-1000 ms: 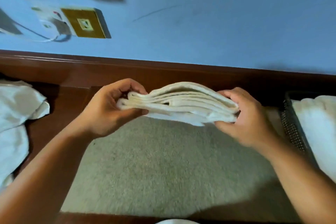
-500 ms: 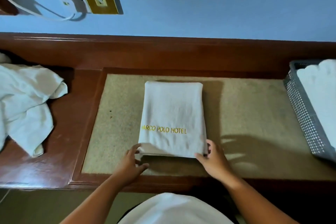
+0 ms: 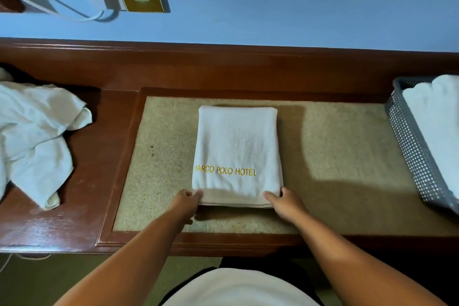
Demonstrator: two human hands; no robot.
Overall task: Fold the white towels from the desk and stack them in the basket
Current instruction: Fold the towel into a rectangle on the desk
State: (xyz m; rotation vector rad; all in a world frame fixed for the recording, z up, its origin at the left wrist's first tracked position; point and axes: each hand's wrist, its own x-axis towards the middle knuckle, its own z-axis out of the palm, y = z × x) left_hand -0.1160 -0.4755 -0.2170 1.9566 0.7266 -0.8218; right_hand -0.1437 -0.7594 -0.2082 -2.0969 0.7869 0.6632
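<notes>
We are looking down at a folded white towel [image 3: 237, 154] lying flat on the beige inset [image 3: 335, 169] of the wooden desk [image 3: 99, 156], its yellow lettering facing us and reading "ARCO POLO HOTEL"; our left hand [image 3: 185, 202] is pinching the towel's near left corner, thumb on top and fingers tucked under the edge; our right hand [image 3: 285, 202] is gripping the near right corner in the same way, so both hands are closing on the cloth rather than lying spread; a heap of unfolded white towels [image 3: 34, 136] is sitting on the desk's left end, well apart from the folded one; a grey mesh basket [image 3: 412, 154] is standing at the right edge, with folded white towels [image 3: 437, 126] lying stacked inside it.
</notes>
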